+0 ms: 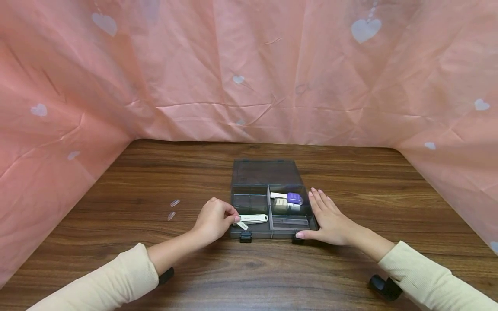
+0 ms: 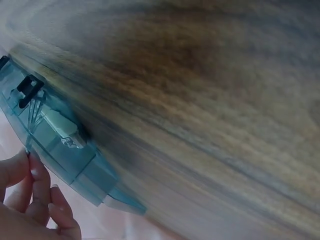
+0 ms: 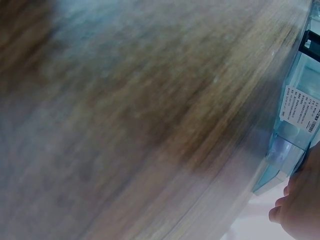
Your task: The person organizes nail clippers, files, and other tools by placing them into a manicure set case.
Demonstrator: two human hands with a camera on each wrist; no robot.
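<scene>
A dark see-through compartment box lies with its lid folded back. My left hand reaches over its front left corner, pinching a small pale strip between thumb and fingertips. Beside that strip, a white nail clipper lies in the front left compartment; the left wrist view shows the clipper through the box wall. With fingers straight, my right hand rests along the box's right side, its thumb by the front right latch. A purple nail polish bottle and a cream bottle lie in the back right compartment.
Two clear false nail tips, a farther tip and a nearer tip, lie on the wooden table left of the box. A clear, flat stick lies in the front right compartment. Pink curtains surround the table.
</scene>
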